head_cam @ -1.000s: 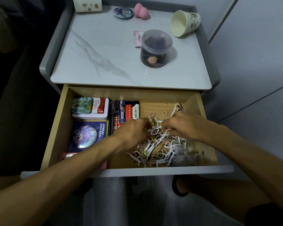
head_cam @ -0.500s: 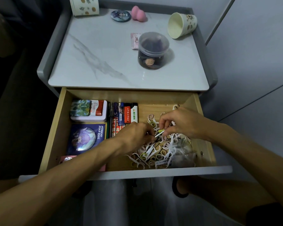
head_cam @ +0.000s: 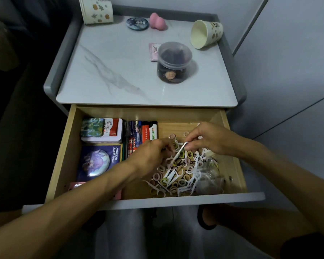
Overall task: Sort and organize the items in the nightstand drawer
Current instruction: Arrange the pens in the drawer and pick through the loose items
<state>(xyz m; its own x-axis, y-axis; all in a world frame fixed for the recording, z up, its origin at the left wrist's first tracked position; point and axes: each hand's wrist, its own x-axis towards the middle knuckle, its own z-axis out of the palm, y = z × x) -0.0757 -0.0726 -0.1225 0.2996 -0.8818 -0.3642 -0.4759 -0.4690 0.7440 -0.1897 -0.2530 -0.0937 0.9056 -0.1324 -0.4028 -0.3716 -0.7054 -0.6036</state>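
The tangle [head_cam: 180,177] of picks and elastic rings fills the drawer's [head_cam: 61,156] four-o'clock corner. The right hand [head_cam: 211,140] pinches one white floss pick [head_cam: 179,151] by its upper end. The left hand [head_cam: 150,156] curls at its lower end; whether it grips, I cannot tell. The pick looks light, stiff and snag-prone, so lift it by the handle.

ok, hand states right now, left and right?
Left hand: fingers curled into the pile; holding anything cannot be told.
Right hand: pinching a white floss pick.

Glossy marble-look nightstand top [head_cam: 120,75], matt pale wood drawer [head_cam: 62,156] (visible grain), clear plastic jar [head_cam: 173,62] — frosted lid
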